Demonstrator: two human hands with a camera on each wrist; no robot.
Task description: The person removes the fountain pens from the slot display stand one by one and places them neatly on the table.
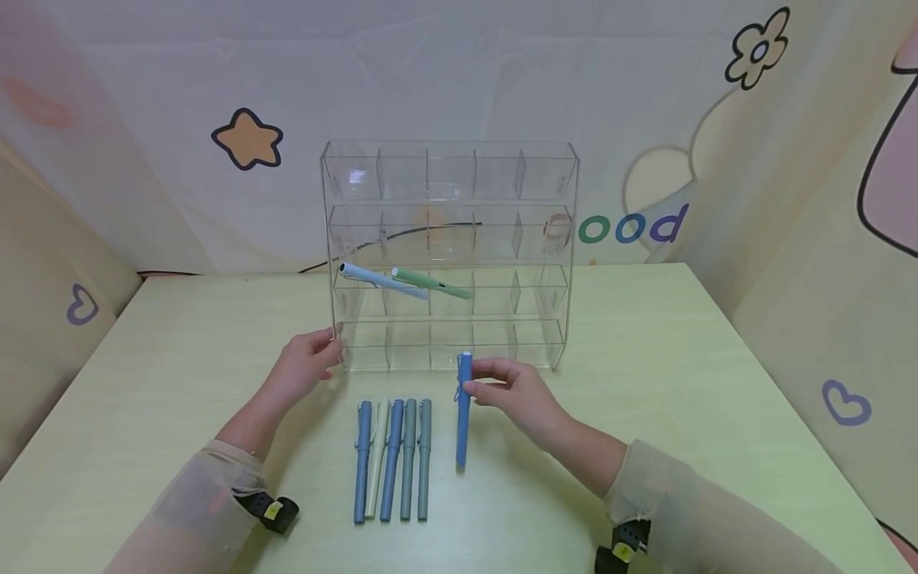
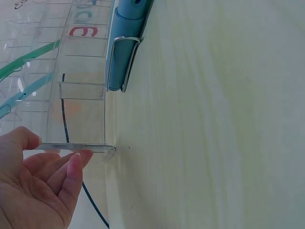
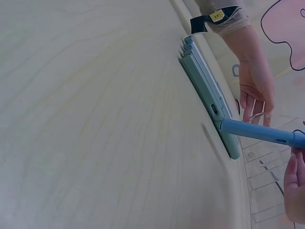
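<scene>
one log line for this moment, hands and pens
left hand: holds clear rack | right hand: pinches blue pen | in rack: light blue pen, green pen | on table: five pens

Only legible text from here: "ood" lettering (image 1: 631, 229) on the backdrop (image 1: 516, 72), right of the clear rack (image 1: 449, 158); letters run green, blue, purple. Reddish mark (image 1: 556, 226) just left of it, seen through the rack (distorted, can't call it). Yellow labels on both wrist units, left (image 1: 272, 510) and right (image 1: 623, 552): print too small to read.
</scene>
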